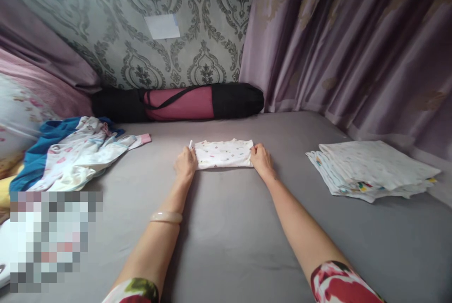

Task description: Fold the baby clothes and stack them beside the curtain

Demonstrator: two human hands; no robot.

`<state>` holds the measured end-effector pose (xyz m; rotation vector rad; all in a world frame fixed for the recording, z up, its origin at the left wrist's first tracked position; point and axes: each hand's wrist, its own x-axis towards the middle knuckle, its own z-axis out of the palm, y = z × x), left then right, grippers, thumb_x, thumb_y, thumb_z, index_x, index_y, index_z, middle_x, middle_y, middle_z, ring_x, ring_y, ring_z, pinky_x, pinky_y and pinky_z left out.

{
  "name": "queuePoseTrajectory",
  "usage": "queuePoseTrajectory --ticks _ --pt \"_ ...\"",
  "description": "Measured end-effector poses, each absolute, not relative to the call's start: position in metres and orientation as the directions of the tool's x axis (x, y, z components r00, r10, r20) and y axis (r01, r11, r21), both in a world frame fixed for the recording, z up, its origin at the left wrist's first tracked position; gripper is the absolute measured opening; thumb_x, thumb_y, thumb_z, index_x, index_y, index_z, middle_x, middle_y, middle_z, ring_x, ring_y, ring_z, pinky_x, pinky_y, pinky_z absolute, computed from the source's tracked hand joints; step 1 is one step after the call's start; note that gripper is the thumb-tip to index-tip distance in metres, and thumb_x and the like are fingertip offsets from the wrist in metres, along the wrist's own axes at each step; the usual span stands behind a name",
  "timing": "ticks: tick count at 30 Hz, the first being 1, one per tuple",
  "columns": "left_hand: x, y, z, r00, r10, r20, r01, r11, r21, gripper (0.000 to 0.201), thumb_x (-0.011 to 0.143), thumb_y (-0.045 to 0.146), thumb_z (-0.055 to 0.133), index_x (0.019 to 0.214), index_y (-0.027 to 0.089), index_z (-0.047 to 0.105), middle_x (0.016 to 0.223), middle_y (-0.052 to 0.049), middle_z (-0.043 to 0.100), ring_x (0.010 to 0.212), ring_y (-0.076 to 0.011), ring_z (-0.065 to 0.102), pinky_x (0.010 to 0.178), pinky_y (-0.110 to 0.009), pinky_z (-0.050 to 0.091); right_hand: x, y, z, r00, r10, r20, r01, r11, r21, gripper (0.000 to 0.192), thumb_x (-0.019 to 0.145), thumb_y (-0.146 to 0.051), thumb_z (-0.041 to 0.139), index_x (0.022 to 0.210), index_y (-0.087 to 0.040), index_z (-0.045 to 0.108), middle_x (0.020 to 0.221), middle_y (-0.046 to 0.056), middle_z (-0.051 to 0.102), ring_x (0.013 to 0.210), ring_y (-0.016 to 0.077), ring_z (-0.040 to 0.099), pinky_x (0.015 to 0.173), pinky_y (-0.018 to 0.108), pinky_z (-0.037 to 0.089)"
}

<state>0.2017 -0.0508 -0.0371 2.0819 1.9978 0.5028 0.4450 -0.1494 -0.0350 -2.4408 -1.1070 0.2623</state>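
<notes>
A small white garment (224,154) with a tiny coloured print lies folded into a wide rectangle on the grey sheet (226,227). My left hand (185,162) pinches its left end, where a bit of white cloth sticks up above the fingers. At the opposite end, my right hand (262,158) grips the right edge between thumb and fingers. Both arms reach forward, and a pale bangle (165,218) circles my left forearm.
On the right sits a stack of folded white cloths (377,166). Loose clothes (81,152), blue and printed white, are heaped at left. A long black and pink bag (180,103) lies along the papered wall (197,58). Purple curtains (303,35) hang at the right.
</notes>
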Motion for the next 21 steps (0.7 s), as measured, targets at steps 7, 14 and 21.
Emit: queuePoseTrajectory --ticks 7,14,21 --pt "0.202 -0.054 -0.037 -0.032 0.99 0.139 0.941 -0.018 0.339 0.035 0.096 0.031 0.031 0.113 0.01 0.053 0.102 -0.023 0.064 0.089 -0.0338 0.064 0.07 -0.039 0.043 0.448 -0.149 -0.034 0.653 0.758 -0.001 0.679 -0.585 -0.444 0.03 0.097 -0.039 0.039 0.105 -0.021 0.062 0.1 0.014 0.07 0.094 0.0257 0.066 0.074 0.032 0.044" --pt "0.232 -0.052 -0.021 0.36 0.873 0.33 0.864 -0.445 0.235 0.03 0.095 0.03 0.038 0.104 0.019 0.064 0.114 -0.015 0.061 0.108 -0.0313 0.05 0.088 -0.042 0.036 0.45 -0.148 -0.031 0.648 0.76 -0.042 0.655 -0.584 -0.48 0.026 0.094 -0.037 0.044 0.102 -0.021 0.064 0.102 0.012 0.071 0.095 0.0233 0.066 0.075 0.029 0.044" --pt "0.29 -0.04 -0.014 0.594 0.804 0.032 0.781 -0.586 0.217 0.026 0.09 0.031 0.048 0.105 0.023 0.067 0.12 -0.01 0.063 0.114 -0.0303 0.049 0.092 -0.044 0.035 0.454 -0.152 -0.031 0.605 0.795 -0.038 0.677 -0.539 -0.501 0.024 0.091 -0.033 0.047 0.103 -0.021 0.064 0.102 0.008 0.072 0.095 0.0217 0.066 0.075 0.027 0.045"
